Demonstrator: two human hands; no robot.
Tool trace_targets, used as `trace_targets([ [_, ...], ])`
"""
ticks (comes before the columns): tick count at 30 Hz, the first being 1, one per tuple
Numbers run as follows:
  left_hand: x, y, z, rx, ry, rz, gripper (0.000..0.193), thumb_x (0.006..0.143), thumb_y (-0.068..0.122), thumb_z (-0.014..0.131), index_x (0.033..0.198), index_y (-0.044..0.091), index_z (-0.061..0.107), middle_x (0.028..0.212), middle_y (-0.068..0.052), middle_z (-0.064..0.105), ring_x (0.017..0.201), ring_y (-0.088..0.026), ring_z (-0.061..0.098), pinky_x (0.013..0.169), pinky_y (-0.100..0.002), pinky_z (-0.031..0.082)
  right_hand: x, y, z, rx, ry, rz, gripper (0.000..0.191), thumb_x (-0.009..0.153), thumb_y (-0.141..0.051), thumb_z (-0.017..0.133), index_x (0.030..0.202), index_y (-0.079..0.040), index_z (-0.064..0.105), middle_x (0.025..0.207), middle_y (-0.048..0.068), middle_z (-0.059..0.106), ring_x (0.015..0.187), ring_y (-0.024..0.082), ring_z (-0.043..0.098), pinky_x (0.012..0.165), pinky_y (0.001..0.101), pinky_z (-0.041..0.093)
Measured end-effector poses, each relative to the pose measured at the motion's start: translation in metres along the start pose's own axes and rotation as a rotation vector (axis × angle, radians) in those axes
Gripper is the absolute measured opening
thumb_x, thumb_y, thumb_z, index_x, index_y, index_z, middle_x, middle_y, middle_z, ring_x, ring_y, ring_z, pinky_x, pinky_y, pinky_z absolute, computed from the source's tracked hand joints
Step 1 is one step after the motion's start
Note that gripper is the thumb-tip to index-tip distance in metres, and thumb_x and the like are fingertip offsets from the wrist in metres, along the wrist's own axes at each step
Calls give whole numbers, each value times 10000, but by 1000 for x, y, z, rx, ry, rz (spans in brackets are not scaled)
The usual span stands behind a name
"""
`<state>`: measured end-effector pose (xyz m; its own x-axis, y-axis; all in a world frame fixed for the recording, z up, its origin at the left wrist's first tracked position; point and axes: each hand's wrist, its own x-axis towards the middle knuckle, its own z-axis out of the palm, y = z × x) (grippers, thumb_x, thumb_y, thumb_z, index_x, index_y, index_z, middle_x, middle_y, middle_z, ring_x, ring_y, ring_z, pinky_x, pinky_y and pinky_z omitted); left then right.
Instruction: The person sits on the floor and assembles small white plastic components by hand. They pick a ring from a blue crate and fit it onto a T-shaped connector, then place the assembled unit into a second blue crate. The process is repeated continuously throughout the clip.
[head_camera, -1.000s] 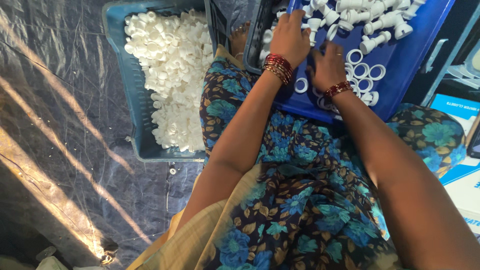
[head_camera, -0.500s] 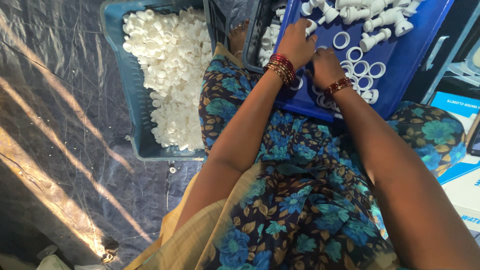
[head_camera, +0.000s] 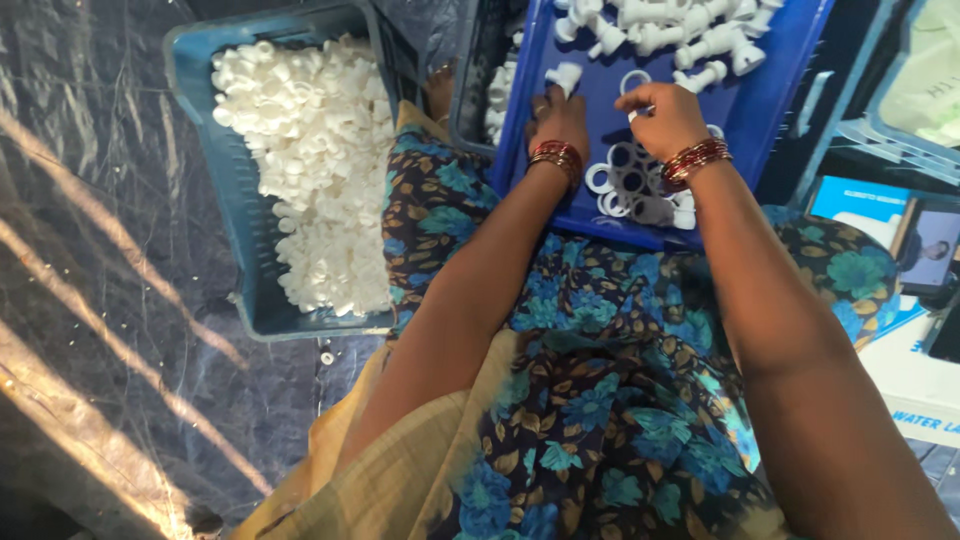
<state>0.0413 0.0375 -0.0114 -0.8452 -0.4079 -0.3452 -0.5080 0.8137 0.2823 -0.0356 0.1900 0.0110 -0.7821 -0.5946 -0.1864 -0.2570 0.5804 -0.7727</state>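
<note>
Over on the right edge, a flat box (head_camera: 915, 375) in white and light blue with printed lettering lies on the floor, and on top of it sits a blue-bordered card or packet (head_camera: 925, 240) carrying a small portrait picture; above those, a pale green tray (head_camera: 915, 85) with a translucent rim pokes into the corner. Centre stage now: a blue tray (head_camera: 770, 110) rests on the person's lap over a floral blue and brown dress (head_camera: 600, 400), its long side running up and to the right. The left hand (head_camera: 558, 122) is curled, fingertips pinching a small white plastic fitting (head_camera: 566, 76) whose stubby length points up the frame, away from the body. The right hand (head_camera: 662, 118) is closed loosely, fingers bent down on something small and white, too hidden to name. Just below both wrists, a cluster of white rings (head_camera: 625, 185) lies flat on the tray floor, openings facing up. At the tray's far end, white T-shaped fittings (head_camera: 680, 30) lie jumbled every which way. Left of the knee, a teal crate (head_camera: 215, 200) holds a heap of white caps (head_camera: 315, 160), standing on a dark plastic sheet (head_camera: 100, 300)
</note>
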Motion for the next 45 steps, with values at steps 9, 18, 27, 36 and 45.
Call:
trace_targets([
  [9, 18, 18, -36, -726, -82, 154, 339, 873, 226, 778, 1081, 55, 572, 974, -135, 727, 908, -326, 741, 757, -417, 575, -5, -23, -44, 959, 195, 83, 207, 904, 60, 766, 1099, 3, 722, 970, 81, 741, 835, 159, 709, 734, 288, 572],
  [18, 16, 13, -37, -1401, -151, 557, 397, 984, 77, 717, 1325, 47, 515, 1180, -84, 660, 1092, -153, 647, 946, -325, 566, -1, -63, -66, 1496, 254, -55, 188, 968, 113, 625, 1138, 44, 665, 1089, 133, 735, 1008, 210, 723, 956, 330, 635],
  [27, 15, 6, -30, -1086, 118, 544, 374, 919, 229, 775, 1198, 49, 602, 1090, -91, 705, 1052, -191, 700, 927, -327, 554, 9, -74, -30, 692, 331, -123, 163, 1002, 48, 592, 1077, 6, 731, 1076, 95, 749, 908, 100, 679, 808, 234, 554],
  [36, 16, 4, -50, -1120, 110, 457, 354, 943, 221, 759, 1222, 61, 611, 1082, -82, 716, 975, -198, 686, 874, -336, 572, 0, -79, -52, 486, 163, -330, 249, 1072, -42, 694, 1318, -38, 659, 1321, 54, 668, 1163, 120, 660, 997, 270, 578],
  [45, 7, 2, -73, -855, 314, 627, 412, 910, 238, 784, 1255, 88, 614, 1154, -111, 688, 1077, -297, 686, 927, -375, 558, -8, -83, -74, 512, 38, -265, 466, 960, 98, 715, 1384, -79, 644, 1409, -11, 571, 1291, 106, 580, 1099, 263, 549],
])
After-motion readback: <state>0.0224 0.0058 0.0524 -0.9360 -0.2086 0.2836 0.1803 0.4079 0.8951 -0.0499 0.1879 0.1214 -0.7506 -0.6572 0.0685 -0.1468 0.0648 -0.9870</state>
